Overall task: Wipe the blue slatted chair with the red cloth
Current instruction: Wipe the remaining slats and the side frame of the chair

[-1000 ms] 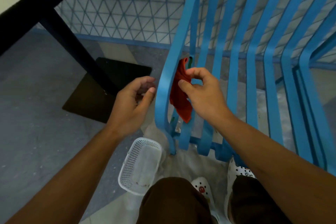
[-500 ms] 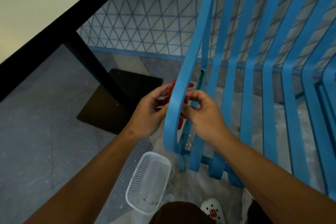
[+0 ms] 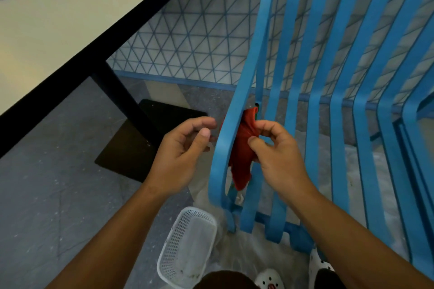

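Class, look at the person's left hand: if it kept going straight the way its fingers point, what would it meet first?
Probably the outermost slat of the blue slatted chair. The left hand points right at it, with the red cloth just behind; depth is uncertain.

Blue chair (image 3: 338, 110), red cloth (image 3: 242, 155)

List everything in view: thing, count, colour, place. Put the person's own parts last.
chair: one, blue, slatted, right half
cloth: one, red, hanging between the leftmost slats
basket: one, white, floor, bottom centre
table: one, pale top with black edge, upper left
table base: one, black, floor left of chair
shoes: two, white, bottom edge
left hand: fingers curled, left of the outer slat
right hand: pinching the cloth
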`<state>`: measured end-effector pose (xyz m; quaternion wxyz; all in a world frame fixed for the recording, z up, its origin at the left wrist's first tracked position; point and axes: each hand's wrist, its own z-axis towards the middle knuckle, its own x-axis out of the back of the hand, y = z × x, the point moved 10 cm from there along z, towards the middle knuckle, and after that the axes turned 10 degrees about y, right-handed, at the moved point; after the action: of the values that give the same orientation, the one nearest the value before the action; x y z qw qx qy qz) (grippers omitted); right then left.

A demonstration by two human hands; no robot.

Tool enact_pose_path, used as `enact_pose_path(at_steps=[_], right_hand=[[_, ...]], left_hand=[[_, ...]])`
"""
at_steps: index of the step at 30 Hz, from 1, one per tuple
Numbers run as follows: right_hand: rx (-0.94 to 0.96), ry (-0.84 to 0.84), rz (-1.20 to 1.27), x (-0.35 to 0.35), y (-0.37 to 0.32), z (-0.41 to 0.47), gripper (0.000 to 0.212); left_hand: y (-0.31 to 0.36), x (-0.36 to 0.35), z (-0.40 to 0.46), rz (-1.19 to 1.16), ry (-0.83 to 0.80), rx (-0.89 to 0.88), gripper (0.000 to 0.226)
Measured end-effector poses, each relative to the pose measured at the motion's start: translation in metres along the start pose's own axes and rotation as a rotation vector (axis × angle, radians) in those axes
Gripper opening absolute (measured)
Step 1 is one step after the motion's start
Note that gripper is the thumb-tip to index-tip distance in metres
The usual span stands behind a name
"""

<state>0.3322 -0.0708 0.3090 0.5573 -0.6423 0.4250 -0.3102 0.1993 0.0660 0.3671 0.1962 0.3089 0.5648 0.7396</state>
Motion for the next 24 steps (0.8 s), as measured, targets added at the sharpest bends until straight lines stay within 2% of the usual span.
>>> enact_pose_path(at_steps=[3,6,10,17,21,24], right_hand=[[0.024,-0.004,-0.015,0.012,-0.007,-0.006,0.022],[0.037,-0.012,-0.03,0.022,-0.01,-0.01,0.02],[-0.013,-0.005,-0.032,0.032,0.0,-0.016,0.018],[-0.107,-0.068,-0.047,0.035,0.018,-0.055,0.019],[-0.117,-0.095,-0.089,0.022,0.025,-0.058,0.019],[-0.158,-0.088,-0.083,0.008,0.034,-0.05,0.019]], left_hand=[[0.031,0.011,-0.017,0.087,0.096,-0.135,0.022],[0.063,0.007,-0.041,0.148,0.122,-0.268,0.022],[0.074,0.001,-0.069,0.246,0.137,-0.311,0.024],[0.032,0.018,-0.095,0.162,0.21,-0.066,0.029],[0.012,0.02,-0.09,0.091,0.227,0.073,0.022],[0.0,0.016,-0.074,0.082,0.171,0.146,0.04]])
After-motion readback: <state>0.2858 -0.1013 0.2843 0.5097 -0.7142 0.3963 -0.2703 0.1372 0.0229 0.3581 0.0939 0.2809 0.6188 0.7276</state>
